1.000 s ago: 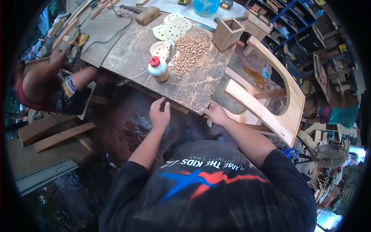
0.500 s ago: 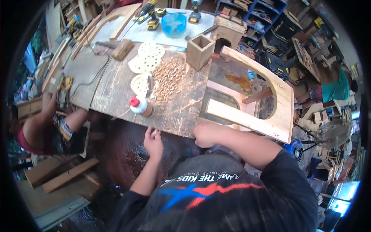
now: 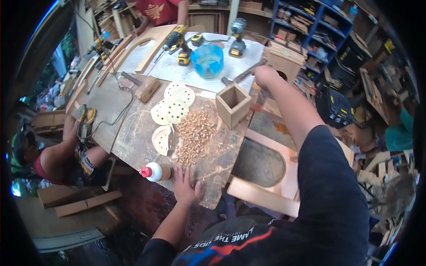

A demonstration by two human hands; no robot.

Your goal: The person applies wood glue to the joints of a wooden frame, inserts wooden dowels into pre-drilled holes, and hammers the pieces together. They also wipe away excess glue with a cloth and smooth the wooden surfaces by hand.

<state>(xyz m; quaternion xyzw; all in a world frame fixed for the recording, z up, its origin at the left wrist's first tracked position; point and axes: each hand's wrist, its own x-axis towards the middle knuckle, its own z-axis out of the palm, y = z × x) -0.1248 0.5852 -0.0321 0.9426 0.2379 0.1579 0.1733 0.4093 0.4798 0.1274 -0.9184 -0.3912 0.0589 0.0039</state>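
Observation:
My left hand (image 3: 186,188) rests on the near edge of the worn wooden tabletop (image 3: 133,137) with its fingers spread. Just left of it lies a white bottle with a red cap (image 3: 154,171). Beyond the fingertips is a heap of small wooden dowel pins (image 3: 195,135). My right arm reaches far across to the back right. There my right hand (image 3: 266,77) is closed at the handle end of a hammer (image 3: 243,75), fingers partly hidden. The hammer lies behind an open square wooden box (image 3: 234,105).
Perforated sanding discs (image 3: 175,108) lie beside the dowels. Drills (image 3: 181,46) and a blue bowl (image 3: 207,60) stand at the back. A wooden frame (image 3: 266,197) leans along the right edge. One person sits left with a sander (image 3: 84,119); another person (image 3: 160,11) stands behind.
My right hand has left the near table edge and reached to the hammer at the back right. My left hand has come up onto the tabletop. The view has shifted.

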